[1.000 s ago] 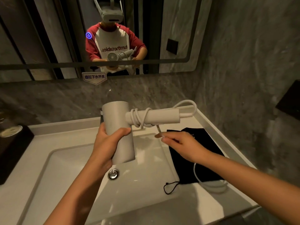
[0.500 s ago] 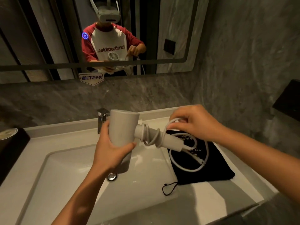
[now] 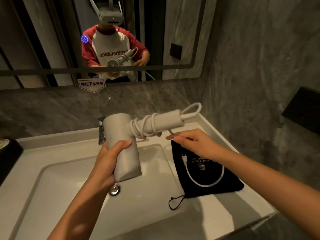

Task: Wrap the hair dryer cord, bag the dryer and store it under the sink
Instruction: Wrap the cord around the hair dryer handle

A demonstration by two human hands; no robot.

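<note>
Hair dryer: pale grey plastic hair dryer (image 3: 121,146) with a cylindrical barrel and a straight round handle, was held above the sink basin, handle pointing right and slightly up
Cord: white round power cord (image 3: 206,181) was wound in several turns around the handle where it meets the barrel; a loop stood out past the handle's end; the free length ran under the right hand and curved across the pouch
Plug: white 2-pin plug (image 3: 184,159) lay on the pouch, well apart from the dryer
Left hand: left hand (image 3: 108,163) was clenched around the barrel, thumb across its front
Right hand: right hand (image 3: 194,142) pinched the cord between thumb and fingertips just below the handle
Pouch: flat black fabric drawstring pouch (image 3: 230,184) with a gold emblem lay on the counter right of the basin, its drawstring trailing over the basin edge
Sink: white rectangular basin (image 3: 57,193) with a chrome drain stopper (image 3: 115,190) and a chrome tap (image 3: 101,132) behind the dryer
Mirror: wall mirror (image 3: 188,32) showed the person in a red-and-white shirt holding the dryer
</note>
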